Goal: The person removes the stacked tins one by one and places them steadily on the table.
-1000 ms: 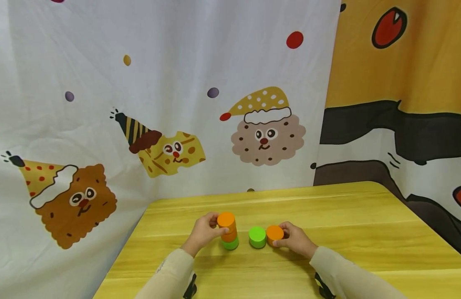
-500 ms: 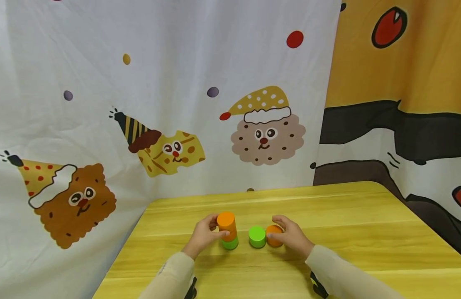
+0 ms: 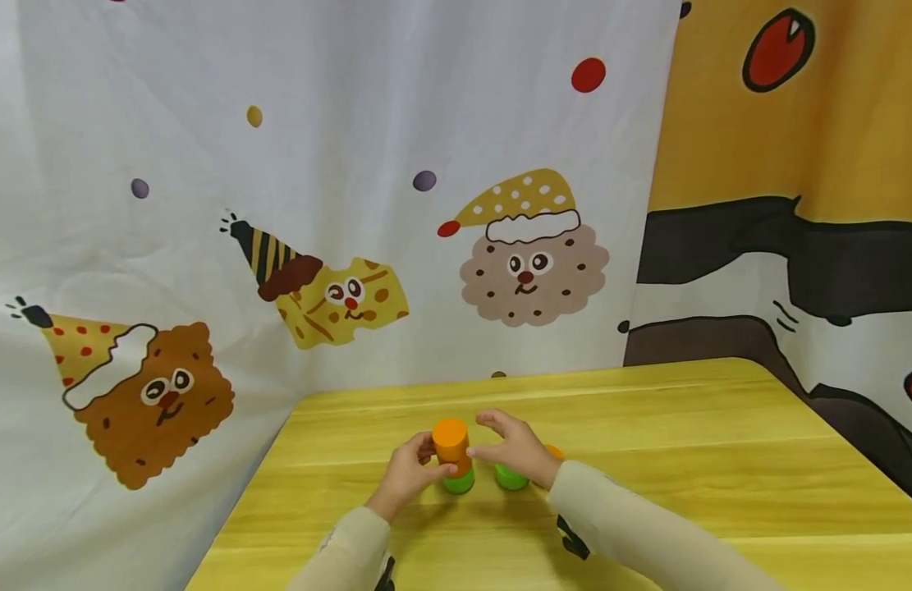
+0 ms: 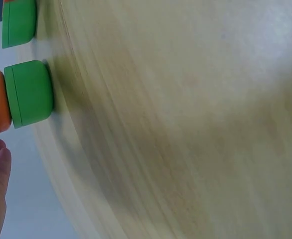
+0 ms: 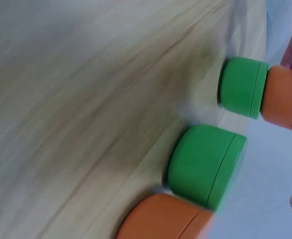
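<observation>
Steadying stack (image 3: 451, 448), likely against toppling: my left hand (image 3: 406, 473) curled round it; right hand (image 3: 522, 451) empty near it, fingers (image 3: 496, 419) spread wide.

Tabletop (image 3: 685, 435) shows wood grain, smooth, slightly glossy. Orange cylinders (image 3: 451, 439) and green cylinders (image 5: 206, 167) appear smooth, matt. Sleeves (image 3: 618, 517): matt cloth. Backdrop (image 3: 352, 98): printed cloth, lightly creased.

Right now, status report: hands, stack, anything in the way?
Left hand round stack. Right hand beside it, holding nothing. Stack upright, two orange over green. Separate green block, orange block standing right of stack; nothing seen blocking it.
</observation>
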A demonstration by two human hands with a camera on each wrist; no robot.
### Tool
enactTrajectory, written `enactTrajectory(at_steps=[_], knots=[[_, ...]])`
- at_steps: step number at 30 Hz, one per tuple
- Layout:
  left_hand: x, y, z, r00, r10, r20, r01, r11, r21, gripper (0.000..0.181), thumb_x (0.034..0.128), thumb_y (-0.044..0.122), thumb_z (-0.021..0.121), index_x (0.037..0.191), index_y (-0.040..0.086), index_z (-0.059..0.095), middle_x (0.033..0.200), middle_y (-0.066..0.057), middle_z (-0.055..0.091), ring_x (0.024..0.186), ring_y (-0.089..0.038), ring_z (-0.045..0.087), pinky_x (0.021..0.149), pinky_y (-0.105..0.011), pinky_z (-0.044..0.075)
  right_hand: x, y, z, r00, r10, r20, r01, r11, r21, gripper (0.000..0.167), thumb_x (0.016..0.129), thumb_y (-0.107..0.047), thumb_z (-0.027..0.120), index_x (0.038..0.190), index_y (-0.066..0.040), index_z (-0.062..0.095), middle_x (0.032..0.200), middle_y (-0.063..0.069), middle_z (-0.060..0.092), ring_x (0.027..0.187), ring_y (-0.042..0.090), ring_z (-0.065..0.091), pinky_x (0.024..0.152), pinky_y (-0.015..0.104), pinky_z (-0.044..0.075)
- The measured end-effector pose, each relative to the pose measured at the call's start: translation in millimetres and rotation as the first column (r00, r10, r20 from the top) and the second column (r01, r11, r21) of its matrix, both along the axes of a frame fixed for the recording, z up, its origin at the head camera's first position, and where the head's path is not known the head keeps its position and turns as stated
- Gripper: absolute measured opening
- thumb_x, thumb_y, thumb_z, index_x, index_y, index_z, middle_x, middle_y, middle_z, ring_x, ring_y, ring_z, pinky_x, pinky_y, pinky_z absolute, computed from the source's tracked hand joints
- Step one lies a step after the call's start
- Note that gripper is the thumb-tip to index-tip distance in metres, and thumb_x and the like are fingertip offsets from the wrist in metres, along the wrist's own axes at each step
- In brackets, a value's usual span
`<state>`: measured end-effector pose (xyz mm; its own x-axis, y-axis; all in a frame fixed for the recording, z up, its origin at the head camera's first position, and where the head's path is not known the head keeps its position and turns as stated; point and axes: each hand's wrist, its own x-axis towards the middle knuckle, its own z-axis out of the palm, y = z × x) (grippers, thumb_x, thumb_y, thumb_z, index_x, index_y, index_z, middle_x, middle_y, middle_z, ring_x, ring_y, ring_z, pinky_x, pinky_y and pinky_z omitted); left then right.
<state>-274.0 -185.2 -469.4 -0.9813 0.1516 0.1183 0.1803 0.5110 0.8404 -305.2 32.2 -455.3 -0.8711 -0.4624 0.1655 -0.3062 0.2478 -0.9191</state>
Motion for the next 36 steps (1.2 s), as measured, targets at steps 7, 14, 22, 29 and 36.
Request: enactTrajectory(at_steps=[7,14,22,29,36], knots=[[-0.9,2.1,-1.4,1.0,-0.013,0.002,0.013,1.0,-0.005,0.057,0.0776,0.029,0.075,0.123,0.001,0.053,0.115,-0.013,0.06,0.108,-0.031,0.056,0.094,-0.048,0.045,-5.2,-10,-1.8,1.0,0.0,0.029,0.0,1.0,0.006,0.068,0.08,-0.039,0.071,0.134,-0.007,0.044,0.139,0.015,0.043,0.131,0.037,0.035,0.103,0.055,0.032],[-2.2,4.3,-6.3,1.0,-0.004,0.004,0.004,1.0,0.024,0.057,0.0769,0.025,0.076,0.122,-0.001,0.053,0.113,-0.014,0.061,0.106,-0.03,0.057,0.094,-0.048,0.045,-4.0,-19,-4.8,0.999,0.02,0.039,-0.019,1.0,-0.022,0.068,0.08,-0.035,0.072,0.133,-0.004,0.044,0.138,0.018,0.043,0.131,0.04,0.034,0.103,0.057,0.032],[-2.6,3.5,-10.7,1.0,0.001,-0.009,-0.001,0.999,0.052,0.054,0.0769,0.026,0.076,0.12,0.001,0.056,0.111,-0.013,0.062,0.104,-0.028,0.058,0.094,-0.047,0.045,-2.9,-31,-7.2,1.0,0.018,0.025,-0.016,0.999,-0.043,0.061,0.079,-0.032,0.074,0.129,-0.009,0.049,0.134,0.012,0.049,0.131,0.038,0.034,0.104,0.058,0.028],[-2.1,3.0,-10.9,0.999,-0.004,-0.045,0.006,0.999,0.049,0.05,0.0779,0.02,0.076,0.119,-0.002,0.056,0.108,-0.016,0.063,0.102,-0.031,0.059,0.092,-0.049,0.046,-3.8,-34,-9.7,0.999,0.032,0.033,-0.031,0.998,-0.057,0.057,0.08,-0.029,0.073,0.128,-0.009,0.05,0.131,0.01,0.053,0.13,0.036,0.037,0.103,0.057,0.031],[-0.7,1.8,-8.7,1.0,0.004,-0.03,-0.002,0.999,0.042,0.05,0.0783,0.022,0.075,0.119,-0.001,0.057,0.108,-0.014,0.063,0.101,-0.029,0.059,0.092,-0.047,0.047,-2.3,-35,-9.2,0.999,0.038,0.025,-0.037,0.998,-0.055,0.052,0.081,-0.026,0.072,0.126,-0.009,0.051,0.129,0.01,0.054,0.129,0.036,0.039,0.104,0.055,0.032]])
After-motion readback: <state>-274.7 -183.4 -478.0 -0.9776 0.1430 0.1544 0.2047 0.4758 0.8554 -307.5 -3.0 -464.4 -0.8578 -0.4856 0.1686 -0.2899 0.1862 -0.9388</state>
